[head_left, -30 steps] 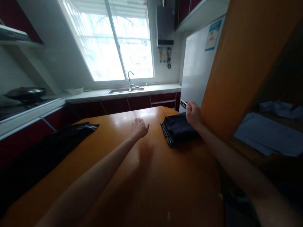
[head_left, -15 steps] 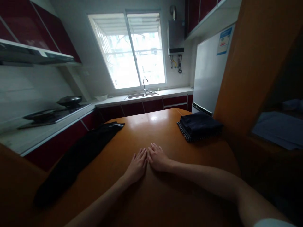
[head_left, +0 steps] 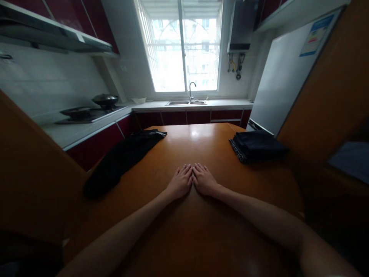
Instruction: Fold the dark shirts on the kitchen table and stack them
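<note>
From the head camera, my one feed, I see the left hand [head_left: 181,181] and the right hand [head_left: 204,180] lying palm down on the brown table [head_left: 198,148], side by side; I can't tell whether their thumbs actually touch. The fingers on both are released, straight and slightly spread, pointing forward toward the sink [head_left: 178,103], with the two hands angled in toward each other. To my left, well apart from the left hand, the black garment [head_left: 125,159] lies along the table's left side. Its long axis runs diagonally: the narrow end with white stripes points away and to the right, toward the far edge, while the broad, rounded end sits nearer me on the left. To my right, beyond the right hand, I have the folded dark stack [head_left: 259,147] near the table's right edge, its longer side running roughly left to right and its layered edges showing at the left end. Behind it stands the refrigerator [head_left: 291,73]; across the room, the faucet [head_left: 190,91] rises under the window [head_left: 184,50], and a pan [head_left: 105,100] sits on the stove [head_left: 96,114].
</note>
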Available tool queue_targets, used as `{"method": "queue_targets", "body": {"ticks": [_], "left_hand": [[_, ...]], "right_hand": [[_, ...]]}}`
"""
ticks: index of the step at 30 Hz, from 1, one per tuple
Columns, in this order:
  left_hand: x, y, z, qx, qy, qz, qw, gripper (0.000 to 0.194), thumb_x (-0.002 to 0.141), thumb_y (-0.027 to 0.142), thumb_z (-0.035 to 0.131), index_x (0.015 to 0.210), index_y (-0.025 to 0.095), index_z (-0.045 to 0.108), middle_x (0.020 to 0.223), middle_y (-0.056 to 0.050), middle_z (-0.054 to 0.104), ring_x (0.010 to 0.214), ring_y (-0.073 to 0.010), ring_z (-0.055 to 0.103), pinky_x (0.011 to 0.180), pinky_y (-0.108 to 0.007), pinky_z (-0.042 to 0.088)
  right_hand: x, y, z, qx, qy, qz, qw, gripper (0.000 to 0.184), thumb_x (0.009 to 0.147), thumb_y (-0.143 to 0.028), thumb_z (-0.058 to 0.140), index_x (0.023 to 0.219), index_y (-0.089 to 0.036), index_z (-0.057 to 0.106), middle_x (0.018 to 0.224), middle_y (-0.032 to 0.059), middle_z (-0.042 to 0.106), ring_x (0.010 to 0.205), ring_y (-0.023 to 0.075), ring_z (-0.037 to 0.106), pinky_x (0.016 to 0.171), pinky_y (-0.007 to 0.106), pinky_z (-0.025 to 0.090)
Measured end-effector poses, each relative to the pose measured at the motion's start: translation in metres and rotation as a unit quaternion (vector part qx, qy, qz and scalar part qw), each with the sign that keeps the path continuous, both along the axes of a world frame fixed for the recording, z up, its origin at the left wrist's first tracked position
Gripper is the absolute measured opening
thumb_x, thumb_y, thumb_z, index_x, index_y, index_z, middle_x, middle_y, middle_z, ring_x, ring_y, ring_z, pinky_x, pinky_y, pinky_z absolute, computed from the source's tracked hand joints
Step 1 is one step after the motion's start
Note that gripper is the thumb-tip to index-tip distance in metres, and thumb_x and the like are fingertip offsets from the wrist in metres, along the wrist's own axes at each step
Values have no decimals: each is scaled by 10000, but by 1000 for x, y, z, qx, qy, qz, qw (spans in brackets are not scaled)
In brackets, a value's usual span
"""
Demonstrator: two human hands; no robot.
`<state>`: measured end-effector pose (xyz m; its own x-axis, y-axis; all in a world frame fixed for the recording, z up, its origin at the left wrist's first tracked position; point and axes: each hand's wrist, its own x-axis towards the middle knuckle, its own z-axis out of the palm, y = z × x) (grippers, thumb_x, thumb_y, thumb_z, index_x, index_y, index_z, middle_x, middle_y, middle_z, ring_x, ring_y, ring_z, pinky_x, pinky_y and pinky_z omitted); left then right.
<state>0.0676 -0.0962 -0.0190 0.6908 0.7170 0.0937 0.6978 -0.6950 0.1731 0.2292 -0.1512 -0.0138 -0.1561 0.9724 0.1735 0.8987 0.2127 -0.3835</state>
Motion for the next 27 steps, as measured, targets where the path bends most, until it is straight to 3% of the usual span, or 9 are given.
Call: {"method": "queue_targets", "body": {"ticks": [21,27], "left_hand": [[-3,-3,6,-4,-24,-15,1000,558,1022,371,361,1552,197,367,1619,-86,329,1510,-273,253,1221,-479,208],[-16,12,7,0,-7,-1,1000,491,1020,410,391,1496,301,446,1614,-39,351,1502,-273,271,1199,-515,244]], "right_hand": [[4,-1,1,0,-18,6,1000,588,988,-336,398,1519,-85,396,1604,187,332,1508,278,249,1216,476,179],[6,1,-6,-5,-39,6,999,580,991,-347,380,1504,-80,426,1602,184,338,1504,295,257,1211,482,202]]}}
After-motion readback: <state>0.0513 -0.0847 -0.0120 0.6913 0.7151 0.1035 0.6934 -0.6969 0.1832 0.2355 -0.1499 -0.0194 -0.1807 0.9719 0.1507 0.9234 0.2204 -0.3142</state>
